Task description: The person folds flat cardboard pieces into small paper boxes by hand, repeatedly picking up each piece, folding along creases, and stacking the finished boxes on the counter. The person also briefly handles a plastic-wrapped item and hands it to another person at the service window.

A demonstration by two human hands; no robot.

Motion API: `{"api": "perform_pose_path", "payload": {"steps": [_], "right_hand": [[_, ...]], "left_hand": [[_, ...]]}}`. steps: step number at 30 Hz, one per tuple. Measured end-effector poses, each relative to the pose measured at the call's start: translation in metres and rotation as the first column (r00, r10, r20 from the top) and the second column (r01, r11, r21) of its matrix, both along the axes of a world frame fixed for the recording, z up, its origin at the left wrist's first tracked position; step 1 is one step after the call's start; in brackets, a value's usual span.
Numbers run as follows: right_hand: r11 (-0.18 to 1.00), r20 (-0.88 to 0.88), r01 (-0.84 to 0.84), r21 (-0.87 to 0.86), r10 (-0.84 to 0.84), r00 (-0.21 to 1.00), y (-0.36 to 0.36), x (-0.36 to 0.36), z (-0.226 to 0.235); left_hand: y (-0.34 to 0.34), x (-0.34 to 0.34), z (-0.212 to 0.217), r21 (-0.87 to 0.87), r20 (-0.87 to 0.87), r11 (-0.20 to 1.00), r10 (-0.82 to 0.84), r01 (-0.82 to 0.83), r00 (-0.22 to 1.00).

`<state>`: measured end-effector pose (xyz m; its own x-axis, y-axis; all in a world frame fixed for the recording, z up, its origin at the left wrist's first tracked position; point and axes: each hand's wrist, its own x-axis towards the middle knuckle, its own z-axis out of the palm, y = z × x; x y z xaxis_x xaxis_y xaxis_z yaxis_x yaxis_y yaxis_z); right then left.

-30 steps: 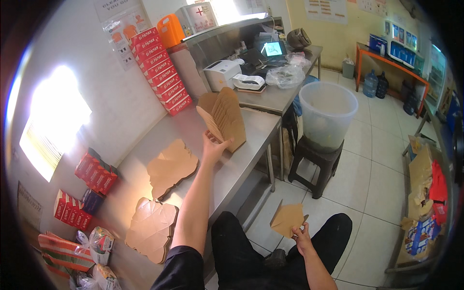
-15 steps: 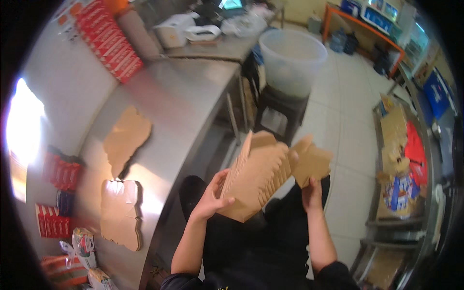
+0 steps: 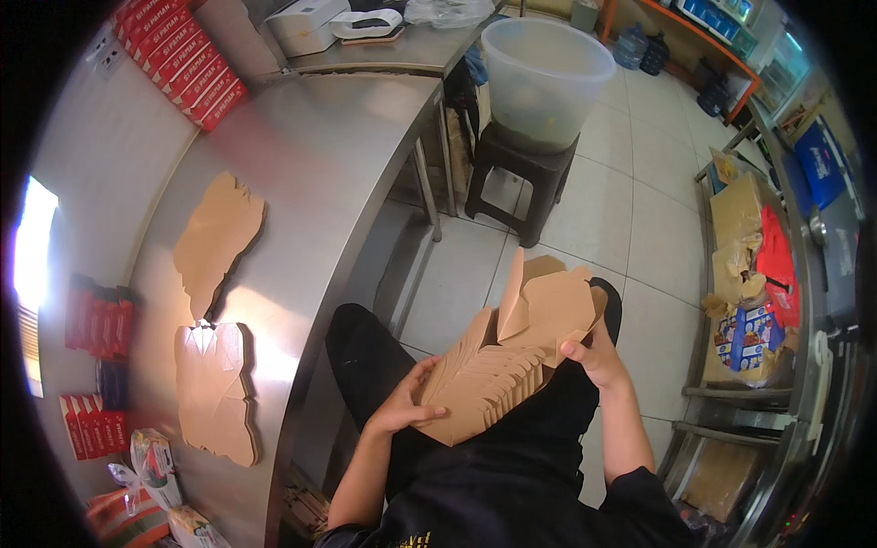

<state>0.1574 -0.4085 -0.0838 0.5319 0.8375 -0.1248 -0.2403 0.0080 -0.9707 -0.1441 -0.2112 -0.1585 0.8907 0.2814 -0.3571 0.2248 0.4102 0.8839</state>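
Concurrently, left hand (image 3: 405, 404) gripped nested cartons (image 3: 473, 391) from nine o'clock — right hand (image 3: 596, 356) clasped a single carton (image 3: 555, 306) at their one o'clock.

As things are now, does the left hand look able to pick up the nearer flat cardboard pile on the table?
Probably not yet: the left hand is occupied, holding the nested cartons. Otherwise, the way over the table to the nearer flat cardboard pile looks free.
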Motion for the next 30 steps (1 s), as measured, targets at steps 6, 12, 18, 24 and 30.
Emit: {"api": "perform_pose_path", "payload": {"steps": [6, 12, 18, 24, 30], "right_hand": [[0.99, -0.122, 0.021, -0.14, -0.038, 0.992, 0.01, -0.018, -0.002], [0.973, 0.013, -0.037, -0.227, 0.041, 0.999, -0.001, -0.017, -0.011], [0.98, 0.011, 0.139, -0.142, -0.139, 0.99, 0.001, -0.033, -0.001], [0.985, 0.338, 0.044, -0.169, 0.016, 0.941, -0.019, -0.03, -0.005], [0.966, 0.096, 0.004, -0.259, 0.022, 0.995, -0.012, -0.038, -0.004]], "left_hand": [[0.0, -0.004, -0.008, -0.081, 0.011, 0.997, -0.007, 0.008, 1.0], [0.0, -0.002, -0.011, -0.111, 0.006, 0.994, 0.0, 0.0, 1.0], [0.0, -0.001, -0.012, -0.126, -0.005, 0.992, -0.01, 0.009, 1.0], [0.002, -0.003, -0.018, -0.101, 0.039, 0.993, -0.054, 0.058, 0.998], [0.003, -0.001, -0.014, -0.152, 0.001, 0.987, -0.055, 0.055, 0.998]]}}
